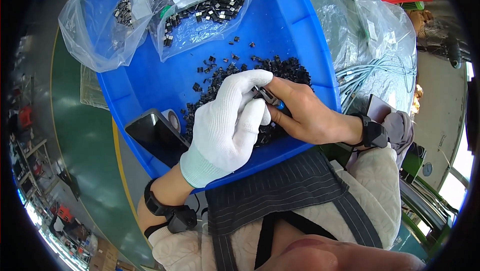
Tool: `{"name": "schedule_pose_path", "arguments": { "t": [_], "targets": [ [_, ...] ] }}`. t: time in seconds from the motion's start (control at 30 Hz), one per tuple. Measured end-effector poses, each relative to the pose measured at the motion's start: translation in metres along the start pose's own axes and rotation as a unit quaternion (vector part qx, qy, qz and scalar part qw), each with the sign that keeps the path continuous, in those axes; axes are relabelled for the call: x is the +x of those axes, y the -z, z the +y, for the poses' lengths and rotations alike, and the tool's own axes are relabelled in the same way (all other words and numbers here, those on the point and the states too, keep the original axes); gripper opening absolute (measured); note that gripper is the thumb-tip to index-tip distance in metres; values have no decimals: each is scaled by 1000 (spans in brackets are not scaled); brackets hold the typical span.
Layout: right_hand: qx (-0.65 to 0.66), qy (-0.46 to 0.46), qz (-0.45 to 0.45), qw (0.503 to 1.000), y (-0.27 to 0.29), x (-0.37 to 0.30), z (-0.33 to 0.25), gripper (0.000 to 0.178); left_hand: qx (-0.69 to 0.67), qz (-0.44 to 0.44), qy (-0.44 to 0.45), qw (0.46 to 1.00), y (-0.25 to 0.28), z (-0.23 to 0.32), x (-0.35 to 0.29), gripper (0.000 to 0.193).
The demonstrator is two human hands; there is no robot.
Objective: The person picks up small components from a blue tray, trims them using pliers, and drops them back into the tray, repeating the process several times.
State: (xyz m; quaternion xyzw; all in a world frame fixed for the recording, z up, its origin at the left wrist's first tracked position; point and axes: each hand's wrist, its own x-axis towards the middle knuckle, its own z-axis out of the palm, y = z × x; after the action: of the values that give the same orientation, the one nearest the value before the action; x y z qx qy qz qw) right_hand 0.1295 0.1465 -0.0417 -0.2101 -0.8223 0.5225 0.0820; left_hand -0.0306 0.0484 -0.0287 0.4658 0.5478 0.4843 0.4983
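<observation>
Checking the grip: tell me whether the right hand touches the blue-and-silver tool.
Touching: the head view shows the right hand holding the blue-and-silver tool between thumb and fingers.

- Left hand in a white knit glove [225, 121], fingers curled inward
- Bare right hand [307, 111] pinching a small metal tool with a blue end [272, 99] — close against the glove
- Heap of small black pieces [288, 69] beneath, in a wide blue plastic tub [142, 88]
- Black rectangular phone [155, 135] — beside a white ring-shaped roll [172, 119]
</observation>
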Motion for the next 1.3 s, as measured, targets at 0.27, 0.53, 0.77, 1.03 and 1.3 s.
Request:
{"name": "schedule_pose_path", "arguments": {
  "t": [0.27,0.53,0.77,1.03,1.3],
  "targets": [
    [14,1,9,1000,-2,0,-1,28,39,6,-31,999,-1,-3,0,34],
    [12,8,4,1000,-2,-1,0,27,93,-13,-74,993,6,-8,0,33],
    [-1,-8,8,1000,-5,-4,-1,25,105,-3,-82,991,3,-8,1,31],
    [-13,-2,23,1000,-7,-5,1,27,83,6,-67,994,-3,-8,-1,29],
    [0,-16,11,1000,-6,-8,4,33,32,8,-35,999,-7,-5,1,30]
  ]
}}
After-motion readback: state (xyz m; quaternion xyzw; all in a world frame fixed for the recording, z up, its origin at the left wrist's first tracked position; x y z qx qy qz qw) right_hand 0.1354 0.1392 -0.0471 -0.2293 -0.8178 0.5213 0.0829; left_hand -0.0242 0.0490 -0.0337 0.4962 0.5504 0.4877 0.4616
